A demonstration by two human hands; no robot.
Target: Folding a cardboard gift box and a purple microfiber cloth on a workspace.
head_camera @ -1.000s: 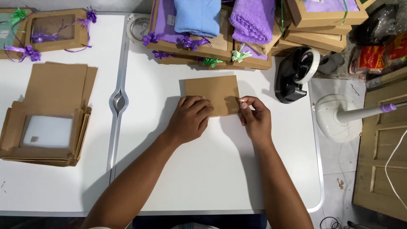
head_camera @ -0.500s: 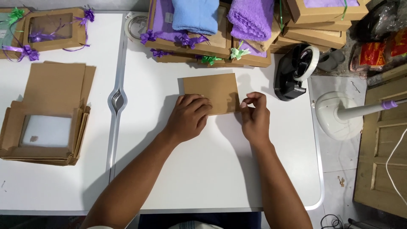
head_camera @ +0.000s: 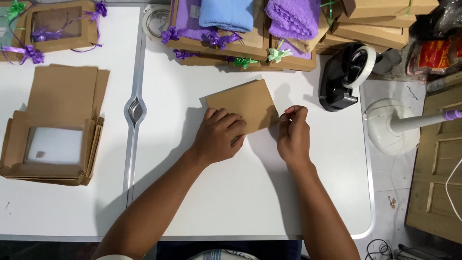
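A flat brown cardboard piece (head_camera: 245, 102) lies on the white table (head_camera: 240, 192), tilted so its right side sits higher. My left hand (head_camera: 221, 135) presses down on its lower left part with curled fingers. My right hand (head_camera: 292, 132) pinches the lower right edge of the cardboard between thumb and fingers. The part of the cardboard under my left hand is hidden.
A stack of flat window-lid box blanks (head_camera: 53, 130) lies at the left. Finished boxes with purple and green bows (head_camera: 240, 33) and folded blue and purple towels line the far edge. A black tape dispenser (head_camera: 344, 77) stands at the right, a white fan base (head_camera: 390, 127) beyond the table edge.
The cardboard has turned slightly anticlockwise and its right edge has lifted. My right hand has shifted a little to the right along that edge; my left hand keeps pressing.
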